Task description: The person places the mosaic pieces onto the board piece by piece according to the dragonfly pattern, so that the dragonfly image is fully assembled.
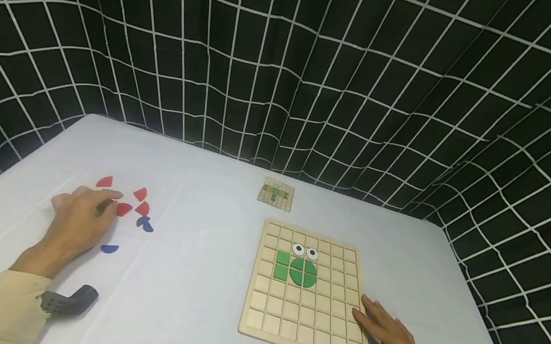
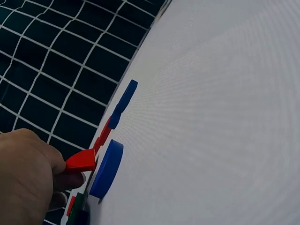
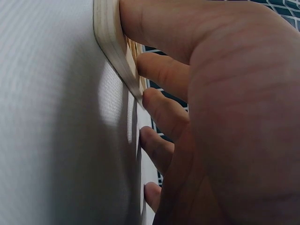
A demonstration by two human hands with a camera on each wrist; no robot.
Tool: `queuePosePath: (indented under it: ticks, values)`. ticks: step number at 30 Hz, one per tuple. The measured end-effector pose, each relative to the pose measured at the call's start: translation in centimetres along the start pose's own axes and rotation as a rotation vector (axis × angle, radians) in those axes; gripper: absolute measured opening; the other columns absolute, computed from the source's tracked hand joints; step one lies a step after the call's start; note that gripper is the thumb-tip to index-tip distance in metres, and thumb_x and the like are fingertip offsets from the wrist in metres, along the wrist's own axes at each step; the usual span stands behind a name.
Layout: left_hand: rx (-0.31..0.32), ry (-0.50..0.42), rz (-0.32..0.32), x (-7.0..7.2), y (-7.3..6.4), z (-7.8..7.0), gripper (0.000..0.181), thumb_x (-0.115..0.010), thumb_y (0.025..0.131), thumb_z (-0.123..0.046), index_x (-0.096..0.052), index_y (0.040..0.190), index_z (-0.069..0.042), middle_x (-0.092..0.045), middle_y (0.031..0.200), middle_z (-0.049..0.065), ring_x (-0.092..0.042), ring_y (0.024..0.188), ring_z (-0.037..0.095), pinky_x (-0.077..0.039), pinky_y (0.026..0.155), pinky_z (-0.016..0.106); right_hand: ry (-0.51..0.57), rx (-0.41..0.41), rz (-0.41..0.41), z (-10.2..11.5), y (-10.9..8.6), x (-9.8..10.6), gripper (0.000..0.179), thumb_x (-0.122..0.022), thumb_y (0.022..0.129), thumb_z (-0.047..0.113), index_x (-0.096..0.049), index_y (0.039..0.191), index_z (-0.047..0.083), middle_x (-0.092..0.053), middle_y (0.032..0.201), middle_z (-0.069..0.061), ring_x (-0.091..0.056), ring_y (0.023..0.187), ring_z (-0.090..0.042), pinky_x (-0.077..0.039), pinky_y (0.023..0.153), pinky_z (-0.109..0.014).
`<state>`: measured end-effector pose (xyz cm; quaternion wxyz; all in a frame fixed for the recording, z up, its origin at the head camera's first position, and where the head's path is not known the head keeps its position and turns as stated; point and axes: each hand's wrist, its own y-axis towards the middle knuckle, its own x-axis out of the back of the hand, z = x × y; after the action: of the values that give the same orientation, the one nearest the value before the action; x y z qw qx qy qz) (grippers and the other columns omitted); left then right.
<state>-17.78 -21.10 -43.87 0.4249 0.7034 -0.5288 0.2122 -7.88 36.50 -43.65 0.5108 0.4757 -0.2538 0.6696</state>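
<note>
At the left, my left hand (image 1: 84, 213) pinches a red quarter-circle piece (image 2: 80, 161) between its fingertips, low over the white table. Part of a green piece (image 1: 102, 208) shows under that hand. Several red quarter pieces (image 1: 141, 194) and small blue pieces (image 1: 145, 223) lie close by; a blue half-circle (image 1: 110, 248) lies nearer me. My right hand (image 1: 391, 341) rests with spread fingers at the right edge of the wooden grid board (image 1: 256, 315), thumb by its near corner. The board bears green squares (image 1: 282, 265), green rounded pieces (image 1: 303, 273) and two eye discs (image 1: 305, 252).
A small pattern card (image 1: 276, 194) lies behind the board. The white tablecloth (image 1: 178, 275) spans the gap between the loose pieces and the board. A black curtain with white grid lines (image 1: 268, 66) encloses the table's far side and flanks. A grey strap device (image 1: 70, 301) sits at the left cuff.
</note>
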Motion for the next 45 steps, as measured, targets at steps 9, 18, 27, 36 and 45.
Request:
queuePosePath:
  ticks: [9,18,27,36,45]
  values:
    - [0.006,0.050,-0.009,0.2,0.0,0.4,0.025,-0.060,0.089,-0.006,-0.070,0.107,0.009,-0.068,0.083,0.024,-0.053,0.094,0.046,-0.022,0.078,0.063,0.043,-0.084,0.025,0.4,-0.3,-0.3,0.060,-0.078,0.085,0.036,-0.062,0.139,0.016,-0.042,0.155,-0.011,-0.017,0.146,-0.004,-0.005,0.118,-0.036]
    - [0.006,0.023,0.093,-0.3,0.2,0.6,0.041,-0.072,0.087,-0.011,-0.064,0.125,0.003,-0.063,0.119,0.029,-0.044,0.117,0.051,-0.020,0.089,0.069,-0.005,-0.024,0.004,0.3,-0.2,0.0,0.058,-0.078,0.085,0.031,-0.062,0.139,0.015,-0.044,0.153,-0.012,-0.018,0.144,-0.002,0.001,0.108,-0.013]
    - [-0.004,0.013,0.172,-0.5,0.3,0.5,0.046,-0.075,0.086,-0.007,-0.062,0.129,0.003,-0.060,0.124,0.030,-0.040,0.123,0.054,-0.021,0.089,0.068,-0.028,-0.020,0.010,0.4,-0.1,0.2,0.060,-0.078,0.086,0.033,-0.061,0.140,0.014,-0.043,0.154,-0.012,-0.013,0.145,0.004,-0.001,0.113,-0.019]
    - [-0.059,-0.065,0.082,0.0,0.4,-0.6,0.042,-0.075,0.086,0.000,-0.063,0.127,0.005,-0.067,0.113,0.027,-0.058,0.109,0.047,-0.043,0.095,0.062,0.005,0.042,-0.017,0.0,-0.4,0.4,0.059,-0.079,0.085,0.026,-0.061,0.139,0.012,-0.041,0.156,-0.006,-0.010,0.144,0.008,-0.004,0.117,-0.032]
    - [-0.236,-0.139,-0.089,0.2,0.9,-2.7,0.034,-0.079,0.080,0.002,-0.073,0.113,-0.004,-0.074,0.097,0.011,-0.068,0.086,0.028,-0.043,0.075,0.012,0.035,0.022,-0.007,-0.1,-0.2,0.2,0.059,-0.079,0.085,0.026,-0.061,0.139,0.013,-0.040,0.157,-0.004,-0.010,0.144,0.008,-0.009,0.117,-0.053]
